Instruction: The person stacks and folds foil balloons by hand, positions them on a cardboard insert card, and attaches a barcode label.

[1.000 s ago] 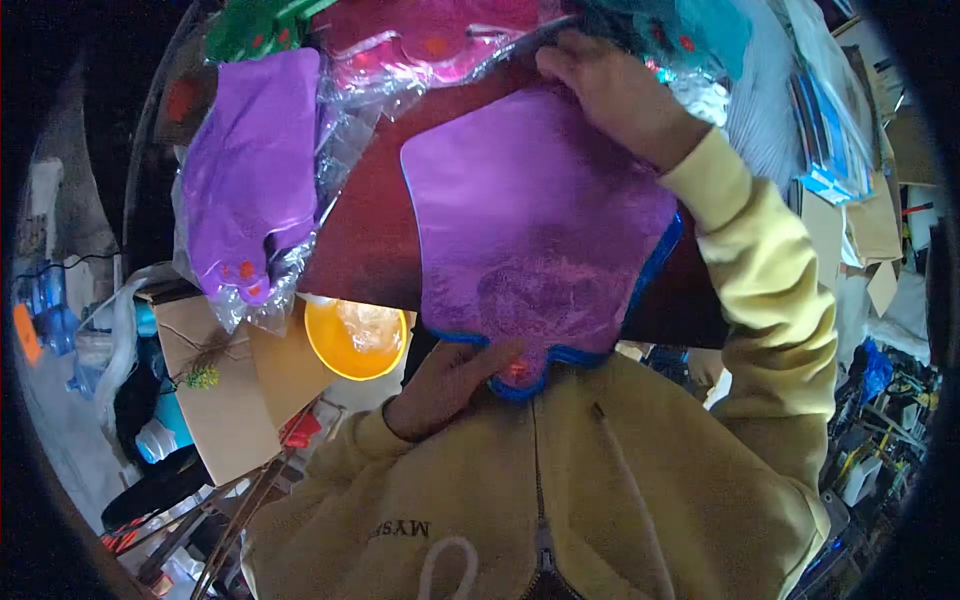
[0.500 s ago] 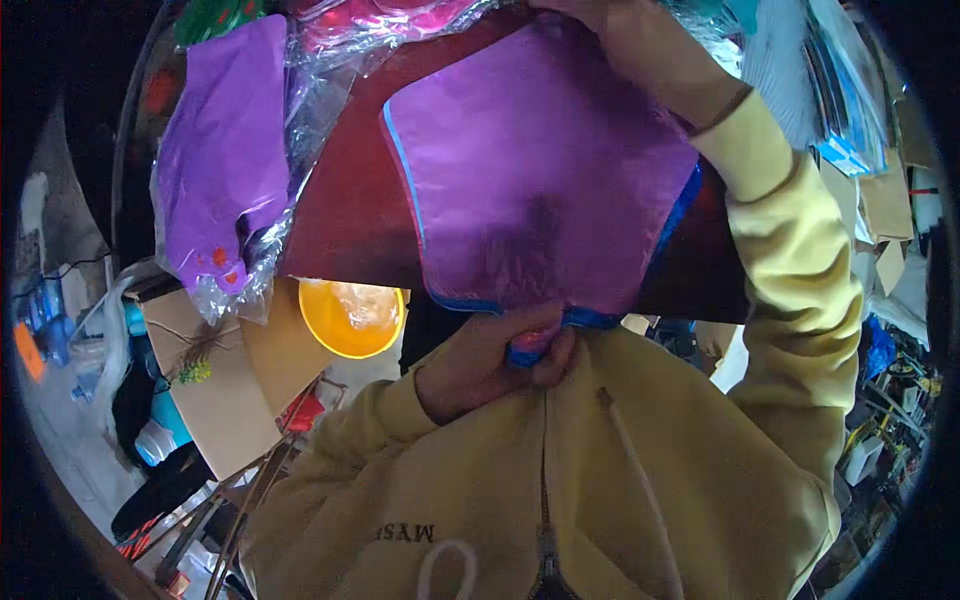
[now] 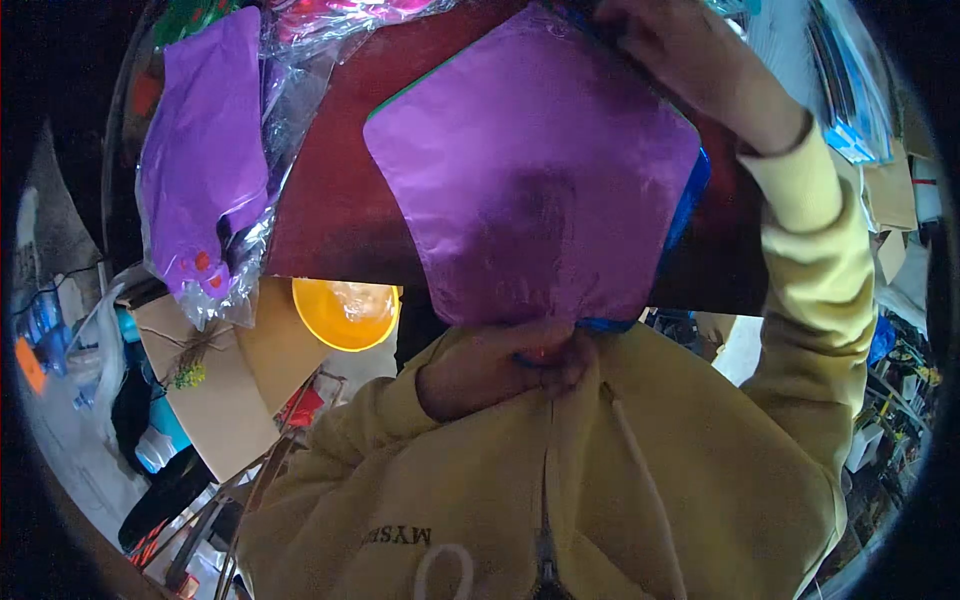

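A purple, roughly five-sided foil-like sheet (image 3: 540, 180) lies over the dark red table, with blue showing along parts of its edge and a thin green line at its upper left. My left hand (image 3: 510, 365) is closed round its narrow bottom end, close to my chest, where a bit of red shows between the fingers. Beside the sheet's upper right edge is my right hand (image 3: 690, 60); its fingers are dark and blurred, and their grip is unclear. Another purple piece (image 3: 205, 150) with red marks rests in clear plastic at the left.
The dark red tabletop (image 3: 340, 210) holds pink (image 3: 350, 8) and green (image 3: 190, 20) wrapped items along its far side. Below its near edge stand a yellow bucket (image 3: 350, 325) and a cardboard box (image 3: 215, 400). Stacked packets (image 3: 850, 90) are at the upper right.
My left hand has closed round the sheet's bottom end. My right hand has shifted right along the upper edge. Table and wrapped items appear further up and left in view.
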A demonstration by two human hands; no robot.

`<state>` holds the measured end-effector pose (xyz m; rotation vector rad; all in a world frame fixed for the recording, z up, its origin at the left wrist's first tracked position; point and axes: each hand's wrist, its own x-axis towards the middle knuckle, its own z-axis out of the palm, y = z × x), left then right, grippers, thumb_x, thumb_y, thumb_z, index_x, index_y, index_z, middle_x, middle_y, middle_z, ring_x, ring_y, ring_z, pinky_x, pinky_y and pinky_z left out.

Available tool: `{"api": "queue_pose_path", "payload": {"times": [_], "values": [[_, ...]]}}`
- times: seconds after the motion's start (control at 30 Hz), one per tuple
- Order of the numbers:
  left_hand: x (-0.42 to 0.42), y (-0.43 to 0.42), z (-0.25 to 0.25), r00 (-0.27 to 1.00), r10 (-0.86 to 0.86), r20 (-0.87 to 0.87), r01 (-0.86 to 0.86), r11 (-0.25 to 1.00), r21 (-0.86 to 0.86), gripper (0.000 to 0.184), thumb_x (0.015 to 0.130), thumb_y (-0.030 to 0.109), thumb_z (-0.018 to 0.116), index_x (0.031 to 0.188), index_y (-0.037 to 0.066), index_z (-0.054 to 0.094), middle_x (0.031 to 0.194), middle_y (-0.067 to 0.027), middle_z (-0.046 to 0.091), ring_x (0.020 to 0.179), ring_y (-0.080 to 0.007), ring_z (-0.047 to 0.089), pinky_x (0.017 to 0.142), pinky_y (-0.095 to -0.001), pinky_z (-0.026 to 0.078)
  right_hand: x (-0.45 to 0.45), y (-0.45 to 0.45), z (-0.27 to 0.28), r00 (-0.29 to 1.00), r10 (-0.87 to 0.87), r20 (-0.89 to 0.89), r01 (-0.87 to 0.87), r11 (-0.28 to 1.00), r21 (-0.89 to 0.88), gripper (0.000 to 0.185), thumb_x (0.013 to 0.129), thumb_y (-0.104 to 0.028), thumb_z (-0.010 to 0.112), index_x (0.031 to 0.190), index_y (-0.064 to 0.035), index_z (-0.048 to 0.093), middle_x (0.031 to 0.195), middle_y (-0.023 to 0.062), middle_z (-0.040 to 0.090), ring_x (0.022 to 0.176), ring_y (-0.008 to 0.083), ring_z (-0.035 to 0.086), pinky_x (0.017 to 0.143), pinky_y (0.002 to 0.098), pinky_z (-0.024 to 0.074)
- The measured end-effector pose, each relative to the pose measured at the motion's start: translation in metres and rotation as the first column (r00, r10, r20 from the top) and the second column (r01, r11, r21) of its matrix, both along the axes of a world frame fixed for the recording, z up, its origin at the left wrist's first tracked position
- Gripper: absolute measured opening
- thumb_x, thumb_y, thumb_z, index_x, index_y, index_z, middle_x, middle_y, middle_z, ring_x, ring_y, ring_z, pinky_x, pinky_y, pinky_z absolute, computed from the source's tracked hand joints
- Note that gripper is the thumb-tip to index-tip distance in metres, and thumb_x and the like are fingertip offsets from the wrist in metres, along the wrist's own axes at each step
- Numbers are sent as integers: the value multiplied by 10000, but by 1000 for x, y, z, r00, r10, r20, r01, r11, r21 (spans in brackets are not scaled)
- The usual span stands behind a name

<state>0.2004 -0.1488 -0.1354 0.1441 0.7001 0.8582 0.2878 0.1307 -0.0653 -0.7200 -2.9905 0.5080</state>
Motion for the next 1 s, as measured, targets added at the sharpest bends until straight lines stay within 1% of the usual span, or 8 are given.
{"api": "queue_pose_path", "payload": {"times": [0.07, 0.13, 0.23, 0.47, 0.57, 0.7, 0.73, 1.0], "values": [[3, -1, -10, 969, 78, 234, -71, 997, -37, 300, 941, 326, 517, 998, 36, 562, 864, -46, 578, 769, -127, 543, 709, -266, 437, 10, -6, 1, 983, -36, 181, 58, 991, -120, 387, 803, -18, 525, 1187, -54, 542, 1076, 196, 603, 821, 330, 637, 684, 382, 526], [1, 0, -9, 991, 9, 133, -7, 1000, -17, 310, 943, 335, 509, 983, 32, 564, 850, -40, 571, 746, -123, 528, 693, -259, 425, 27, -10, -15, 987, -84, -136, 88, 996, 23, 234, 838, -54, 552, 1071, -65, 581, 870, 141, 631, 816, 296, 639, 660, 357, 508], [3, 2, -11, 995, -20, 98, 21, 1000, -4, 328, 947, 349, 495, 957, 29, 565, 826, -36, 562, 715, -116, 503, 667, -248, 404, 46, -10, -24, 985, 120, -125, -120, 993, 7, 207, 818, -41, 585, 1025, -49, 589, 800, 140, 630, 776, 299, 641, 655, 367, 490], [6, 2, -10, 995, 20, 96, -20, 1000, -1, 321, 954, 353, 472, 847, 56, 532, 716, -8, 484, 628, -90, 424, 605, -226, 352, 50, -4, -18, 998, 55, 14, -55, 998, 18, 192, 822, -51, 578, 1013, -47, 590, 865, 146, 634, 793, 336, 628, 703, 386, 491], [4, 0, -17, 972, -3, 237, 18, 998, -61, 325, 962, 354, 452, 811, 71, 507, 688, 11, 444, 591, -81, 375, 562, -219, 309, 23, -2, -17, 959, 116, -259, -55, 972, 230, 198, 825, -57, 575, 1022, -44, 574, 914, 153, 634, 823, 359, 614, 711, 404, 493], [6, -1, -18, 991, 12, 132, -4, 998, -63, 336, 965, 353, 446, 774, 79, 486, 668, 21, 414, 571, -82, 334, 532, -217, 263, -17, -5, -4, 906, 263, 330, -390, 821, 418, 690, 791, -1, 546, 1424, -155, 317, 1095, 187, 546, 834, 339, 631, 669, 348, 547], [3, -4, -23, 985, 0, 174, 7, 999, -39, 308, 961, 345, 455, 841, 66, 509, 726, -2, 469, 607, -89, 391, 554, -222, 308, 1, -10, 12, 842, 539, -2, -462, 725, 511, 584, 821, 7, 494, 1378, -135, 385, 1076, 189, 552, 853, 335, 627, 695, 360, 547], [-2, -8, -24, 926, 116, 360, -125, 992, 2, 513, 936, 315, 496, 1312, -15, 383, 1228, -150, 536, 1041, -214, 572, 810, -341, 489, -25, 24, -36, 916, 402, 10, -351, 786, 509, 308, 879, -60, 432, 1169, -36, 534, 1089, 210, 557, 869, 321, 630, 739, 376, 537]]}}
